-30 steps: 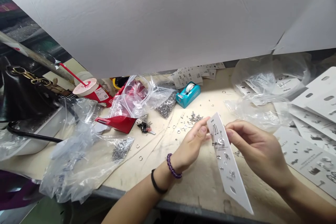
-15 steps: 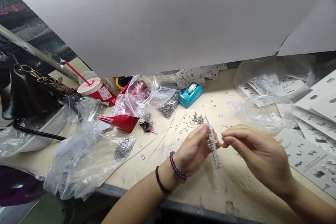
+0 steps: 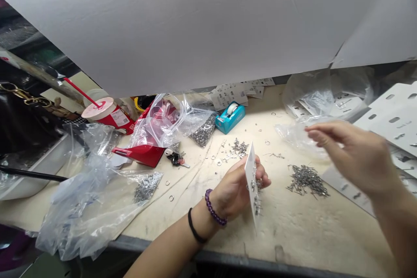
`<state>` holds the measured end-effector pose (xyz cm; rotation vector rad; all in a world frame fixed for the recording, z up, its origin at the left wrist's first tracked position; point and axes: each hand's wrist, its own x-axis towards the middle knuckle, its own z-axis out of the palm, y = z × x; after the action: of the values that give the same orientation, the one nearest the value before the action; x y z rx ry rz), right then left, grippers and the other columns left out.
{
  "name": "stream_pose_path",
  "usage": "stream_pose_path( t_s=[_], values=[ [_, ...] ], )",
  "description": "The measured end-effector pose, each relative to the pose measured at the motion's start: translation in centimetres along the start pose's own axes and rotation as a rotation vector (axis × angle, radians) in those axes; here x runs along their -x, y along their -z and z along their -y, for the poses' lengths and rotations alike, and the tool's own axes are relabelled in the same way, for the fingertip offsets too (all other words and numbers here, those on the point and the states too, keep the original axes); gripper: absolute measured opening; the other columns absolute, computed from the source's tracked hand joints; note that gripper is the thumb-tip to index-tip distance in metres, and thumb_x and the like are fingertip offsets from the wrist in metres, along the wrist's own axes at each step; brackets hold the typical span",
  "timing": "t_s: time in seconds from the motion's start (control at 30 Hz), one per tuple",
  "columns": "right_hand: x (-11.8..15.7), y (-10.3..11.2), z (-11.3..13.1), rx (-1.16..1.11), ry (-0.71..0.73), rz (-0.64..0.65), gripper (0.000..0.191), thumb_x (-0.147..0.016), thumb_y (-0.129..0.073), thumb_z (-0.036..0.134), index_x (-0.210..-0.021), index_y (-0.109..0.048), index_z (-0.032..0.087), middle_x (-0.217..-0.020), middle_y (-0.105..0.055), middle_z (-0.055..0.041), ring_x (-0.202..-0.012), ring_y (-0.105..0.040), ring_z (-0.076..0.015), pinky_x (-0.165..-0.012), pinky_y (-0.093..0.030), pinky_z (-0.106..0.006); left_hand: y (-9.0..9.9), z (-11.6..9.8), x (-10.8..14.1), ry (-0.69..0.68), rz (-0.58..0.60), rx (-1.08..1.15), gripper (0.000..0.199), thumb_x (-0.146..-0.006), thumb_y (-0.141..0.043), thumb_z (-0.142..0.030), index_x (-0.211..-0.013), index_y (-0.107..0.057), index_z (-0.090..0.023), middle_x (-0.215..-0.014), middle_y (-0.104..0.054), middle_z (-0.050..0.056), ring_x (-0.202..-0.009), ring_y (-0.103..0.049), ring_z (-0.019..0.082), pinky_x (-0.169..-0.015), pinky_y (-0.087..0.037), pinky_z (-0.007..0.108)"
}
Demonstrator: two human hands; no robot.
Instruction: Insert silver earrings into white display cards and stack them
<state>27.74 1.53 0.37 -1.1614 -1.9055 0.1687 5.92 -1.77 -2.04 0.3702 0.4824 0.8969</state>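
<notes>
Right hand [image 3: 356, 156] lifted off card, now well apart, fingers loosely open, holding nothing. Head view: left hand [image 3: 233, 193] in narrow pinch on white card [image 3: 251, 178], card upright, edge-on, above bench [image 3: 312, 234] middle. Card thin, light, somewhat stiff; best held by bare edge, clear of small metal charms [image 3: 257, 197] fixed on it. Loose metal bits [image 3: 306, 180] heaped right of card; tape dispenser [image 3: 230, 117] beyond.

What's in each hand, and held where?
Left hand holds a white card of small metal fittings upright, by its long edge near the middle, fingers curled behind it. Right hand is raised and open, holding nothing.
</notes>
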Motion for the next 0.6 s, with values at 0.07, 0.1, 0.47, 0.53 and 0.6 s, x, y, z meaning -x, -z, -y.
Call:
stream_pose_path(
  t_s=[0.07, 0.1, 0.47, 0.53, 0.6],
  values=[
    [-0.5, 1.6, -2.5, 0.247, -0.186, 0.107, 0.021, -0.085, -0.051, 0.030, -0.085, -0.068, 0.017, -0.077, -0.068, -0.0052, -0.066, -0.062, -0.0136, -0.054, -0.048, -0.026, 0.0, -0.1, 0.0, 0.011, -0.001, 0.001, 0.018, -0.072, -0.066, -0.023, -0.081, -0.054, -0.015, -0.064, -0.049, -0.002, -0.064, -0.049, 0.010, -0.074, -0.038, 0.025],
    [-0.6, 2.1, -3.5, 0.323, -0.259, 0.168, 0.027, -0.085, -0.049, 0.034, -0.082, -0.068, 0.016, -0.078, -0.068, -0.0059, -0.066, -0.062, -0.0150, -0.054, -0.046, -0.028, -0.1, -0.1, -0.1, 0.023, -0.003, 0.002, 0.017, -0.072, -0.066, -0.023, -0.081, -0.054, -0.015, -0.064, -0.049, -0.002, -0.064, -0.050, 0.010, -0.074, -0.038, 0.026],
    [-1.1, 0.8, -3.6, 0.489, -0.654, 0.386, 0.035, -0.091, -0.032, 0.038, -0.066, -0.047, 0.018, -0.070, -0.058, -0.0044, -0.061, -0.050, -0.0169, -0.053, -0.036, -0.029, -0.1, 0.0, -0.1, 0.071, -0.020, 0.052, 0.016, -0.072, -0.064, -0.023, -0.082, -0.054, -0.015, -0.062, -0.047, -0.002, -0.064, -0.050, 0.011, -0.074, -0.038, 0.026],
    [-1.1, 0.8, -3.5, 0.488, -0.626, 0.384, 0.032, -0.091, -0.030, 0.036, -0.070, -0.045, 0.018, -0.074, -0.057, -0.0053, -0.063, -0.050, -0.0169, -0.054, -0.036, -0.029, 0.0, 0.0, -0.1, 0.078, -0.008, 0.054, 0.016, -0.073, -0.063, -0.023, -0.083, -0.054, -0.015, -0.063, -0.048, -0.002, -0.064, -0.050, 0.011, -0.073, -0.038, 0.026],
    [-0.9, 0.8, -3.5, 0.473, -0.592, 0.389, 0.026, -0.090, -0.033, 0.035, -0.079, -0.050, 0.018, -0.084, -0.059, -0.0064, -0.069, -0.052, -0.0178, -0.056, -0.037, -0.030, 0.1, 0.0, -0.1, 0.078, 0.000, 0.065, 0.015, -0.074, -0.062, -0.022, -0.083, -0.055, -0.014, -0.063, -0.048, -0.002, -0.064, -0.051, 0.011, -0.073, -0.038, 0.026]
  ],
)
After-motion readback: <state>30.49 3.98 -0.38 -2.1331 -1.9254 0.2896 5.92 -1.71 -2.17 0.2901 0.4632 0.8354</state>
